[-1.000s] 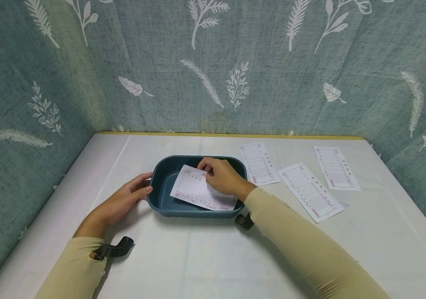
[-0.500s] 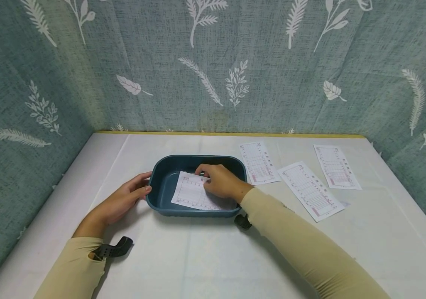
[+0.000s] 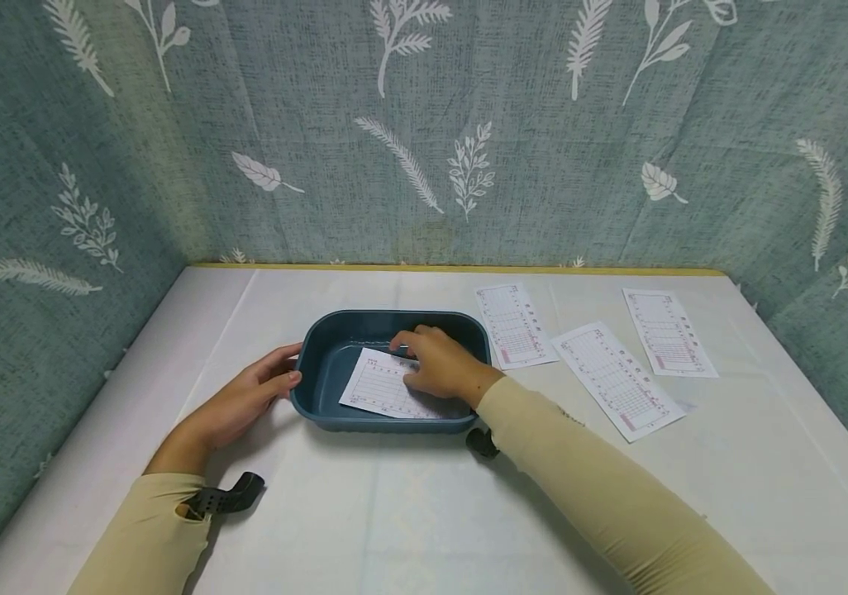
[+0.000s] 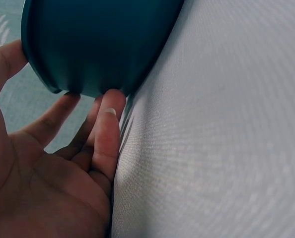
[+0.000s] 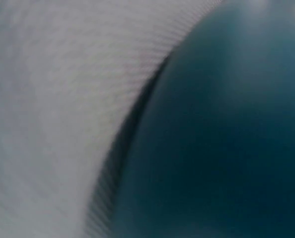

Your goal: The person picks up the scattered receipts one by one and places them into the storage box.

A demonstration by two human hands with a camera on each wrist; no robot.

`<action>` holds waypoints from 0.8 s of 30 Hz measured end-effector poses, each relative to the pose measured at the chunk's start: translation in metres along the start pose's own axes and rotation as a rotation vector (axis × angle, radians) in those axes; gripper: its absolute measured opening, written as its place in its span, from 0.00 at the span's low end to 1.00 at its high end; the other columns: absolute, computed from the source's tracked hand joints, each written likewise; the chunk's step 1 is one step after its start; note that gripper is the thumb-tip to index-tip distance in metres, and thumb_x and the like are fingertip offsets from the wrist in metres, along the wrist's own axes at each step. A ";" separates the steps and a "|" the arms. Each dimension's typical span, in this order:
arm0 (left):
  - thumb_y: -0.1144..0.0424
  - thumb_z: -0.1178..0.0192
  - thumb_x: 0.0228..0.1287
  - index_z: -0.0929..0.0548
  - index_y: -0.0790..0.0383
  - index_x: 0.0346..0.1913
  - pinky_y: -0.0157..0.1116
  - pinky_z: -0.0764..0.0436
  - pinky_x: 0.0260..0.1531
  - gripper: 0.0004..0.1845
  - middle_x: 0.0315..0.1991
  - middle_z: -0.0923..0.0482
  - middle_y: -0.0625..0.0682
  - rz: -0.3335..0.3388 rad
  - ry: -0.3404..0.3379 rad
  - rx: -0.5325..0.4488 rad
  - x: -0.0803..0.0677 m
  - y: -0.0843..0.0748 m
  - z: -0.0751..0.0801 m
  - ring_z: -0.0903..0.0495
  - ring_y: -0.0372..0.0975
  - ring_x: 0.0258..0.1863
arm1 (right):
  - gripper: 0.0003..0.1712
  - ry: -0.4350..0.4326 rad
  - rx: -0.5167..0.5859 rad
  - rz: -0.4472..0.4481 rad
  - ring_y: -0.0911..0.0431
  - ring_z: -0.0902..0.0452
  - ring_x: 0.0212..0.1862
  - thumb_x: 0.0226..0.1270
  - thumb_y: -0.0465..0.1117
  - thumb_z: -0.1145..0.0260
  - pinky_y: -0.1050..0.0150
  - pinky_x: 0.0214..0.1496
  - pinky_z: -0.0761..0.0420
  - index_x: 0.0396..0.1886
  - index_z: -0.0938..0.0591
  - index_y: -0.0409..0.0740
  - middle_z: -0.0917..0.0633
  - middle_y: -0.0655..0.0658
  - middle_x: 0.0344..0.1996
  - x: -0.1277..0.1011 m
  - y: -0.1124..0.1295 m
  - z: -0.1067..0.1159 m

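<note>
teal cloth walls (image 3: 543, 124) printed with white leaves enclose a white-covered table (image 3: 409, 512).

Dark teal oblong plastic tray (image 3: 320, 364): smooth, faintly glossy wall. White printed paper slip (image 3: 379, 388) inside: thin, matt. Three like paper slips (image 3: 617, 376) alongside: matt, flat. White woven tablecloth (image 4: 227, 148): fine ribbed weave, matt. Teal leaf-print cloth backdrop (image 3: 543, 124): coarse, matt.

Even soft light; head view sharp, right wrist view blurred.
</note>
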State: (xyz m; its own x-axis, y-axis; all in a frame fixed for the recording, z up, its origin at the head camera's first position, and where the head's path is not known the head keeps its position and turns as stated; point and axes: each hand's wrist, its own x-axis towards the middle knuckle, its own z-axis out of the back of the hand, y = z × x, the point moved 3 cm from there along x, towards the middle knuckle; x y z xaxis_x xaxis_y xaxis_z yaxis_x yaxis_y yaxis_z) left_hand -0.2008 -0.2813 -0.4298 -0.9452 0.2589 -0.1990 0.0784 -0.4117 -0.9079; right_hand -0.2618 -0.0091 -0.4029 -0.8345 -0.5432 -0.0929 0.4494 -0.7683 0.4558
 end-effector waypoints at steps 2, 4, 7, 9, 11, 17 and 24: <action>0.50 0.49 0.77 0.46 0.59 0.79 0.55 0.37 0.69 0.35 0.71 0.39 0.67 -0.003 0.000 0.009 0.000 0.000 0.000 0.35 0.55 0.67 | 0.26 -0.013 -0.033 0.004 0.52 0.28 0.55 0.64 0.41 0.31 0.55 0.61 0.23 0.62 0.21 0.54 0.20 0.45 0.54 -0.001 0.000 0.001; 0.50 0.49 0.77 0.46 0.58 0.79 0.53 0.36 0.68 0.35 0.71 0.39 0.66 -0.003 -0.001 0.015 0.000 -0.001 0.000 0.35 0.54 0.67 | 0.24 -0.031 -0.066 0.023 0.52 0.27 0.55 0.66 0.46 0.31 0.54 0.62 0.24 0.62 0.21 0.54 0.20 0.45 0.54 -0.001 0.001 0.002; 0.50 0.49 0.77 0.46 0.58 0.79 0.48 0.33 0.66 0.35 0.71 0.39 0.66 0.000 -0.002 0.020 0.000 0.000 0.000 0.35 0.54 0.66 | 0.23 -0.071 -0.099 0.067 0.53 0.25 0.53 0.70 0.54 0.35 0.54 0.61 0.23 0.60 0.20 0.53 0.19 0.46 0.53 -0.002 0.003 0.004; 0.50 0.49 0.77 0.46 0.58 0.79 0.43 0.31 0.63 0.35 0.71 0.39 0.66 0.003 -0.001 0.020 0.000 0.000 0.000 0.35 0.53 0.65 | 0.22 -0.116 -0.102 0.104 0.55 0.23 0.50 0.73 0.57 0.39 0.56 0.58 0.21 0.58 0.18 0.52 0.17 0.48 0.50 -0.003 0.005 0.005; 0.50 0.48 0.77 0.46 0.59 0.79 0.37 0.29 0.60 0.35 0.71 0.39 0.66 0.005 -0.002 0.018 0.000 0.001 0.000 0.34 0.53 0.64 | 0.21 -0.182 -0.092 0.141 0.57 0.21 0.46 0.75 0.57 0.42 0.58 0.54 0.20 0.55 0.17 0.50 0.15 0.49 0.46 -0.005 0.006 0.007; 0.51 0.48 0.77 0.46 0.59 0.78 0.41 0.31 0.61 0.35 0.70 0.38 0.66 0.009 -0.003 0.013 0.000 0.002 -0.002 0.34 0.53 0.64 | 0.15 -0.451 -0.058 0.258 0.59 0.19 0.41 0.77 0.50 0.43 0.61 0.47 0.19 0.44 0.13 0.49 0.12 0.52 0.38 -0.020 0.010 0.022; 0.50 0.49 0.77 0.46 0.57 0.79 0.49 0.33 0.65 0.35 0.70 0.38 0.66 -0.002 -0.003 0.025 0.000 0.000 0.000 0.33 0.52 0.64 | 0.12 -0.623 -0.019 0.347 0.56 0.18 0.43 0.75 0.44 0.41 0.60 0.49 0.18 0.40 0.13 0.46 0.12 0.49 0.38 -0.054 0.007 0.035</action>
State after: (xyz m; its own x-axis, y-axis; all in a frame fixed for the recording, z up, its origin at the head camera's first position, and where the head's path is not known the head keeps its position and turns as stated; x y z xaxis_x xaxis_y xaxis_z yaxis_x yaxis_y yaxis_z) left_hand -0.2013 -0.2815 -0.4299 -0.9462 0.2571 -0.1964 0.0690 -0.4327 -0.8989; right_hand -0.2249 0.0266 -0.3632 -0.6668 -0.4670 0.5808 0.7227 -0.5955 0.3509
